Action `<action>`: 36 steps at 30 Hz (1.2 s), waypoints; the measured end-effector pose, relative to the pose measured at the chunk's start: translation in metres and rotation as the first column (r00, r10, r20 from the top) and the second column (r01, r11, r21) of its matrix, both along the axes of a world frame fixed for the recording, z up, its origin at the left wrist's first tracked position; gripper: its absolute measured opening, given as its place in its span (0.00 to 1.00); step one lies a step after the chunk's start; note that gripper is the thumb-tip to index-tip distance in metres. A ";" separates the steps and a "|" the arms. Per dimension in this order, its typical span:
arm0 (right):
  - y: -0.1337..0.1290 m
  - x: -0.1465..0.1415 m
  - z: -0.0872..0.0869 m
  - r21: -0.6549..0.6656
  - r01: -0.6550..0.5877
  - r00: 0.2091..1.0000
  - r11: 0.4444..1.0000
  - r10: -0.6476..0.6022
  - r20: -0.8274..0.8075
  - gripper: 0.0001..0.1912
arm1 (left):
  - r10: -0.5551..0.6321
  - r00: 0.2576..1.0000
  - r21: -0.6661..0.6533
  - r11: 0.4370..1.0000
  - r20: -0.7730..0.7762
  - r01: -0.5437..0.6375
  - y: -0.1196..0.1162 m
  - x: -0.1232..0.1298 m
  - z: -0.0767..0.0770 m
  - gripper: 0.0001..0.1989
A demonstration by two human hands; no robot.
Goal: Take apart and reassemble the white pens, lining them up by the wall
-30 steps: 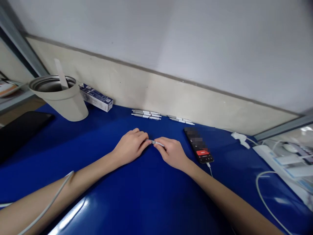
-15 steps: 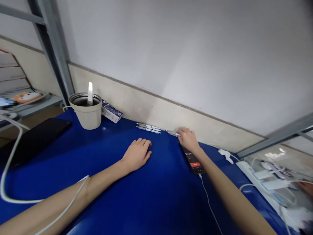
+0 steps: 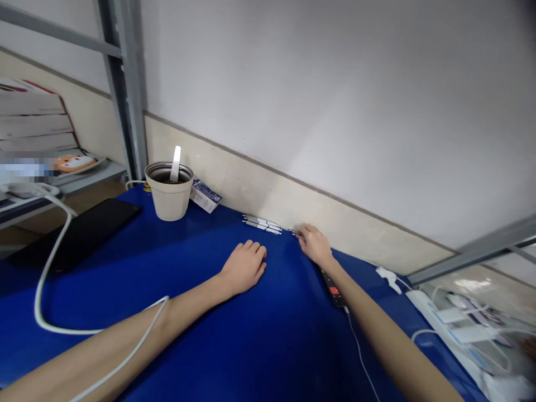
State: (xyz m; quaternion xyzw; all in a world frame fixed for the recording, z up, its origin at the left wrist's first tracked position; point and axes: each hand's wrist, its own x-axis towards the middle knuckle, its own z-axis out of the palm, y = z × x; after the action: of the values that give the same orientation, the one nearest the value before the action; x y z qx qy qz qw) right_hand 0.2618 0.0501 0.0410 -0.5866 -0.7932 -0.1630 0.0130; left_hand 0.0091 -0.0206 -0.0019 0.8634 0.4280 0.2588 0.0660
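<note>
My left hand (image 3: 244, 267) rests palm down on the blue tabletop (image 3: 259, 335), its fingers stretched forward and slightly bent, holding nothing. A white cable (image 3: 138, 343) lies across that forearm. At the foot of the wall, my right hand (image 3: 314, 244) has its fingers closed on silver-and-white pens (image 3: 293, 231); only their tips stick out to the left, and I cannot tell how many there are. Just left of them, several similar pens (image 3: 262, 223) lie side by side. Beneath my right wrist is a phone (image 3: 334, 291), partly hidden by the arm, with a charging cable plugged in.
A cream cup (image 3: 171, 201) with a white handle sticking out stands at the back left, beside a small blue-and-white box (image 3: 205, 195). A black tablet-like slab (image 3: 84, 231) lies left. On the right is a white power strip (image 3: 444, 329) with cables. Metal posts (image 3: 128, 84) and the wall border the table.
My right hand has moved a little left along the pens and covers more of them. My left hand stays flat on the table. The camera view has turned slightly left.
</note>
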 end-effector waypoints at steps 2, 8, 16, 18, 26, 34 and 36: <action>-0.004 -0.015 -0.004 -0.009 -0.086 0.996 0.996 0.085 -0.030 0.12 | -0.004 1.000 0.002 1.000 -0.004 0.004 0.000 0.000 0.000 0.06; -0.010 -0.065 -0.017 0.041 -0.235 0.961 0.971 0.239 -0.140 0.17 | -0.012 1.000 0.008 1.000 -0.019 0.013 0.001 0.001 -0.001 0.07; -0.001 -0.084 -0.032 0.041 -0.258 0.920 0.965 0.258 -0.294 0.12 | -0.007 1.000 0.005 1.000 -0.027 0.007 0.001 0.002 0.000 0.07; -0.004 -0.080 -0.034 0.038 -0.270 0.903 0.962 0.267 -0.338 0.10 | 0.020 1.000 0.007 1.000 -0.021 -0.019 0.000 0.002 0.001 0.07; -0.047 -0.050 -0.040 0.033 -0.230 0.820 0.973 0.212 -0.531 0.10 | 0.218 0.936 -0.025 0.975 0.277 -0.219 0.003 -0.001 0.003 0.18; -0.062 -0.044 -0.042 0.008 -0.363 0.756 0.932 0.300 -0.582 0.12 | 0.059 0.974 -0.123 0.992 0.217 -0.033 0.009 -0.001 -0.003 0.09; -0.061 -0.042 -0.043 0.010 -0.406 0.752 0.914 0.341 -0.564 0.12 | 0.024 0.985 -0.104 0.995 0.170 -0.006 0.009 -0.001 -0.003 0.09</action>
State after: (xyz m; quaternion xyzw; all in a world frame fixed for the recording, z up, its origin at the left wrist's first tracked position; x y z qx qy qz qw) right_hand 0.2193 -0.0110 -0.0020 -0.4375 -0.8638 0.0651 0.2412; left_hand 0.0086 -0.0118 -0.0048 0.8303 0.4400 0.3099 0.1448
